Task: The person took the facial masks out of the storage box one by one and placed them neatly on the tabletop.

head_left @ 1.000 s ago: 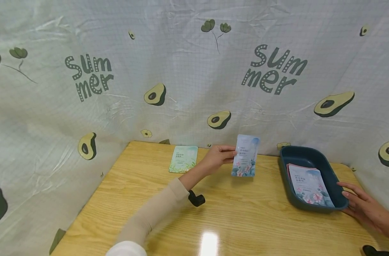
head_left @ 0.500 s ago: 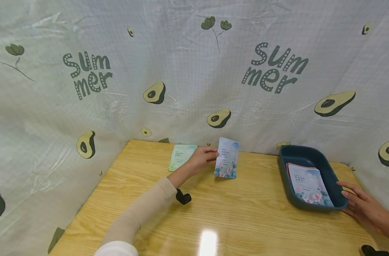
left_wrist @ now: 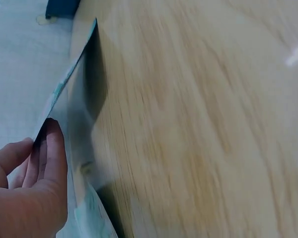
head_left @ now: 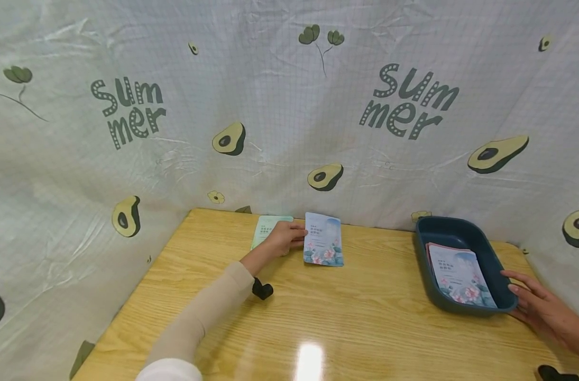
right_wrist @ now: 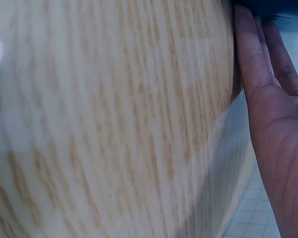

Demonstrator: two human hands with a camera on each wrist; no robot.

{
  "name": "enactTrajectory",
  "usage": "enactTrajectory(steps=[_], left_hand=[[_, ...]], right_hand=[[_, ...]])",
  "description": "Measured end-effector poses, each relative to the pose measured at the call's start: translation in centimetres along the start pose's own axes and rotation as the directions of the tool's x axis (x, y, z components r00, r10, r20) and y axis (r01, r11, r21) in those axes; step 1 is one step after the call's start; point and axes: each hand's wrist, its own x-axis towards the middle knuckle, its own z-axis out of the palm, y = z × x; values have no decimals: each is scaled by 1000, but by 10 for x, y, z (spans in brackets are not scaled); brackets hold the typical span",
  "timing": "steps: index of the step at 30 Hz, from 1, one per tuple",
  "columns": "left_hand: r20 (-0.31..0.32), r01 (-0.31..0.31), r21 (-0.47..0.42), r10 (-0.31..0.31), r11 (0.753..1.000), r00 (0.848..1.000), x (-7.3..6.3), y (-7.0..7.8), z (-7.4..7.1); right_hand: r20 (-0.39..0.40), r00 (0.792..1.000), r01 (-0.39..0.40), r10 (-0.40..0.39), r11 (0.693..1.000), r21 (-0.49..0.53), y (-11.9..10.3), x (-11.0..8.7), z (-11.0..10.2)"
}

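My left hand [head_left: 282, 237] pinches the left edge of a flat pale-blue sachet [head_left: 323, 238], printed with pink lotus flowers. In the left wrist view the sachet [left_wrist: 72, 72] shows edge-on and tilted, its lower part close over the table. Partly hidden behind that hand lies a pale-green sachet [head_left: 266, 226] with a leafy print. On the far right, my right hand [head_left: 543, 312] touches the near right corner of a dark blue bin [head_left: 432, 288]; its fingers [right_wrist: 256, 57] look nearly straight in the right wrist view. Inside the bin, a blue lotus sachet [head_left: 462, 278] lies on top of a pink-edged one.
The wooden table [head_left: 356, 317] meets a white curtain [head_left: 270, 95] with avocado and "summer" prints along its back edge. Black wrist gear [head_left: 262, 289] sits below the left hand, and more shows at the bottom right.
My left hand has carried the blue sachet leftward and lowered it, close beside the green sachet, which the hand now partly covers. The right hand and the bin have stayed put.
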Motion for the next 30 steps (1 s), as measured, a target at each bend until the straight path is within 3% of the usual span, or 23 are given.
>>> enactTrajectory(steps=[9, 15, 23, 30], left_hand=[[42, 53, 79, -56, 995, 998, -3, 0, -15], [43, 43, 116, -48, 992, 998, -6, -6, -23], [32, 35, 144, -40, 989, 999, -7, -8, -28], [47, -4, 259, -9, 966, 999, -6, 4, -30]], right_hand=[[-31, 999, -21, 19, 998, -55, -1, -2, 2], [-30, 999, -32, 32, 999, -14, -1, -2, 2], [-23, 1000, 9, -9, 1000, 14, 1, -1, 2], [-27, 1000, -9, 9, 999, 34, 1, -1, 3]])
